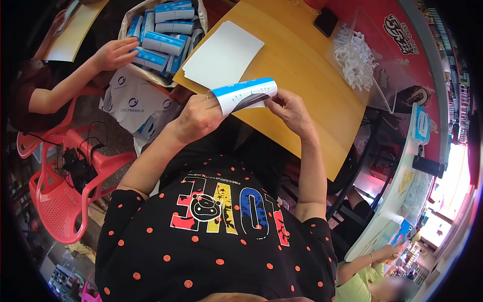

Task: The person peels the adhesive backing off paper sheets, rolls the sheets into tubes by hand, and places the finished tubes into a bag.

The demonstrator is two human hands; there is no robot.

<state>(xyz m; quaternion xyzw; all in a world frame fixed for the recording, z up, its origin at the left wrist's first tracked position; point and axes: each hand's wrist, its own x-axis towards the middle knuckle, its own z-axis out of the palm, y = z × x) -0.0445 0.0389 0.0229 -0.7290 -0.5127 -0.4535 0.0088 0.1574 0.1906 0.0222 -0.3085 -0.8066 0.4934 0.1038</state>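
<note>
My left hand (198, 118) is closed on one end of a curled paper sheet (241, 95), white with a blue printed band and a dark curved shape. My right hand (292, 113) pinches the sheet's other end, thumb and fingers at its edge. The curled sheet is held above the near edge of the yellow table (312, 121). Just beyond it lies a stack of white sheets (224, 55). What the left fingers do inside the curl is hidden.
At the upper left, a lined box (201, 15) holds several rolled blue-and-white papers (163, 43); a co-worker's hand (115, 53) reaches its edge. A clear bin of white strips (354, 60) and a phone (326, 22) sit at the right. Red chairs (60, 211) stand left.
</note>
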